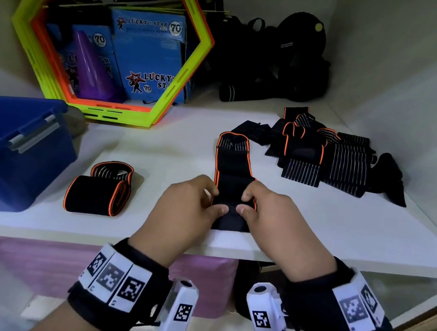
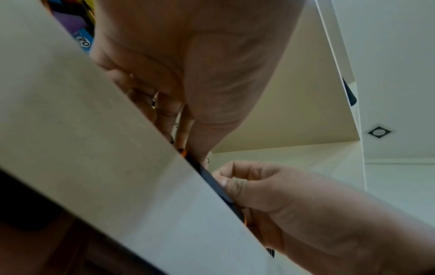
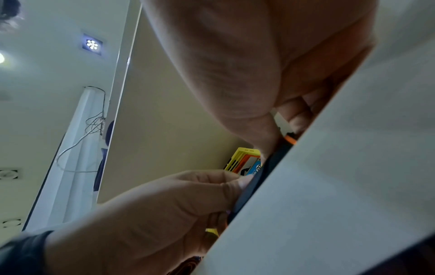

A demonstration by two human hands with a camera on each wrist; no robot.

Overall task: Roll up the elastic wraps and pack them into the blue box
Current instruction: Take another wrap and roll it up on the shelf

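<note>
A black elastic wrap (image 1: 232, 164) with orange edging lies stretched away from me on the white shelf (image 1: 175, 149). Its near end sits at the shelf's front edge. My left hand (image 1: 193, 206) and right hand (image 1: 266, 214) both pinch that near end, thumbs on top and fingers curled over the fold. In the wrist views the wrap (image 2: 212, 182) (image 3: 263, 173) shows as a dark strip along the shelf edge. A rolled wrap (image 1: 100, 188) lies to the left. The blue box (image 1: 9, 147) stands open at the far left. A pile of unrolled wraps (image 1: 330, 156) lies at the right.
A green and orange hexagon frame (image 1: 111, 41) leans at the back left, with blue cartons (image 1: 148, 56) and a purple cone (image 1: 92, 66) behind it. Black straps and gear (image 1: 272, 62) fill the back. A pink item (image 1: 199, 280) sits on the shelf below.
</note>
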